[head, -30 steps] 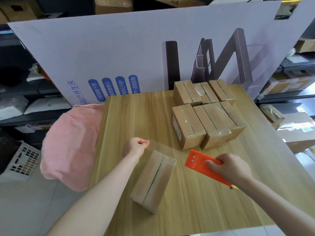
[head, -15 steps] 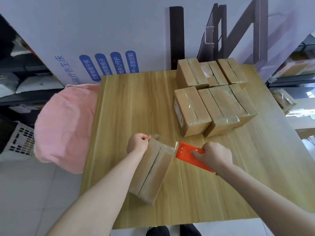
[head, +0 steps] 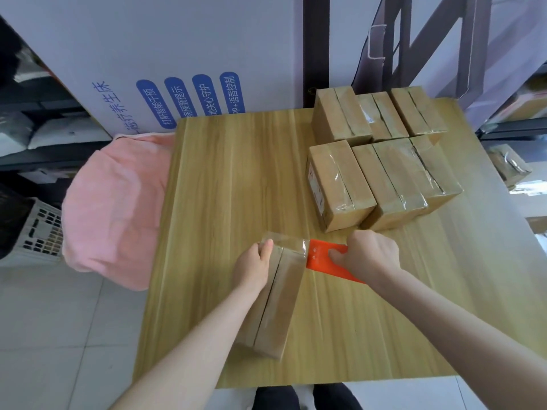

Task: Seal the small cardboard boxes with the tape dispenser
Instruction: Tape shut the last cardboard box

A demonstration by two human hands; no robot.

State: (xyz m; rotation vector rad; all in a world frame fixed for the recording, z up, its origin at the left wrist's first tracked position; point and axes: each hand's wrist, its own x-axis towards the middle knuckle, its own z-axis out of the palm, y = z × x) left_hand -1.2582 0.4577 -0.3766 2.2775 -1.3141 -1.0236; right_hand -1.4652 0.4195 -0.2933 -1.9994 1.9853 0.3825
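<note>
A small cardboard box [head: 273,309] lies lengthwise on the wooden table [head: 225,184] near its front edge. My left hand [head: 254,267] rests on the box's far left corner, thumb pinching the clear tape [head: 288,242] against the box's far end. My right hand [head: 370,255] grips the orange tape dispenser [head: 321,258], whose front edge touches the box's far right corner. The clear tape stretches across the box's far end between thumb and dispenser.
Several taped boxes [head: 381,161] sit in two rows at the table's back right. A large white carton [head: 177,54] stands behind the table. A pink cloth bundle [head: 115,202] lies left of the table, a white basket [head: 35,235] beyond it.
The dispenser has moved left until it meets the box's far corner. My left hand has come down onto the box with the tape end. The camera has tilted further down.
</note>
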